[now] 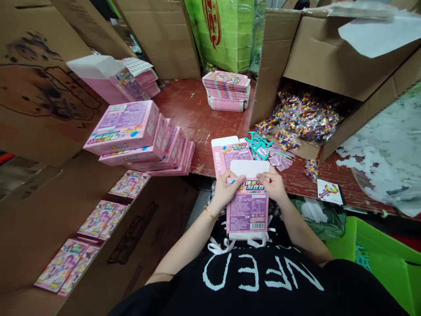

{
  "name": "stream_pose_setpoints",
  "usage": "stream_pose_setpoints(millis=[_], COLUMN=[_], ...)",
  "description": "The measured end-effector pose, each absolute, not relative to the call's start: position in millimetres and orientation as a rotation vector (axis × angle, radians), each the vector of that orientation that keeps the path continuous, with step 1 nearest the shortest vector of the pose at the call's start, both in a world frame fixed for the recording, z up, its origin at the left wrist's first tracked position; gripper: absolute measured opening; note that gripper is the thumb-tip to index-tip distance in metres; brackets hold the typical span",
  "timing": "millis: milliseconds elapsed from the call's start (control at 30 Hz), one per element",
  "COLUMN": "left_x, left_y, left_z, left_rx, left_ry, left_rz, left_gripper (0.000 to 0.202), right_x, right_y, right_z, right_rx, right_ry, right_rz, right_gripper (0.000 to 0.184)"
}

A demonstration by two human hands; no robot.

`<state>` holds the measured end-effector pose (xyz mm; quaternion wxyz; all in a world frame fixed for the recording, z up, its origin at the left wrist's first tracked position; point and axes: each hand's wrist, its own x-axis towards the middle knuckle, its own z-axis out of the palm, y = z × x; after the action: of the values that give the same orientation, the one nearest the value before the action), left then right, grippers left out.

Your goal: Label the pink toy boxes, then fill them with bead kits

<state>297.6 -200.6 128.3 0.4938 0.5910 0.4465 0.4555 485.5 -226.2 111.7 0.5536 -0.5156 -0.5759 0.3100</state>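
Note:
I hold a pink printed carton upright against my body, its white top flap standing open. My left hand grips the carton's upper left corner, fingers curled round it. My right hand grips the upper right corner the same way. Just behind the carton, another flat pink carton lies on the red table's front edge.
Assembled pink boxes are piled at the left, flat cartons stacked at the back. An open cardboard box spills bags of coloured beads. Teal plastic pieces and small packets lie nearby. A green bin sits at lower right.

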Motion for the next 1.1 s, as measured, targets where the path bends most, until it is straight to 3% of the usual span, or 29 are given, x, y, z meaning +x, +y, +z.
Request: stream_pose_setpoints(millis=[33, 67, 167, 233, 333, 433, 767, 800, 900, 967, 1100], left_x=[298, 299, 303, 306, 307, 307, 308, 307, 297, 287, 266], left_y=[-200, -202, -207, -208, -203, -198, -210, -207, -190, -177, -169], left_z=[126, 123, 119, 122, 131, 137, 129, 132, 145, 153, 159], left_rx=[1.423, 1.399, 1.320, 1.338, 1.395, 1.410, 1.567, 1.560, 1.430, 1.243, 1.133], left_ry=[1.073, 1.053, 0.968, 0.947, 1.035, 1.081, 0.981, 0.988, 1.052, 1.076, 1.026], left_rz=[1.136, 1.198, 1.386, 1.374, 1.270, 1.198, 1.279, 1.285, 1.481, 1.736, 1.893], left_gripper=[0.039, 0.039, 0.051, 0.052, 0.036, 0.024, 0.034, 0.033, 0.035, 0.038, 0.043], right_x=[483, 481, 477, 480, 492, 505, 517, 517, 522, 526, 535], right_y=[-229, -232, -239, -239, -232, -223, -231, -233, -240, -245, -253], right_z=[109, 106, 107, 117, 136, 144, 138, 138, 137, 136, 141], right_rx=[-1.183, -1.132, -1.028, -1.077, -1.205, -1.220, -1.015, -0.989, -0.952, -0.970, -1.009], right_ry=[-1.345, -1.308, -1.191, -1.210, -1.229, -1.109, -1.334, -1.352, -1.308, -1.282, -1.127], right_rz=[0.667, 0.625, 0.643, 0.739, 0.952, 1.161, 1.246, 1.260, 1.286, 1.320, 1.317], right_gripper=[0.030, 0.034, 0.063, 0.053, 0.033, 0.033, 0.024, 0.032, 0.090, 0.107, 0.061])
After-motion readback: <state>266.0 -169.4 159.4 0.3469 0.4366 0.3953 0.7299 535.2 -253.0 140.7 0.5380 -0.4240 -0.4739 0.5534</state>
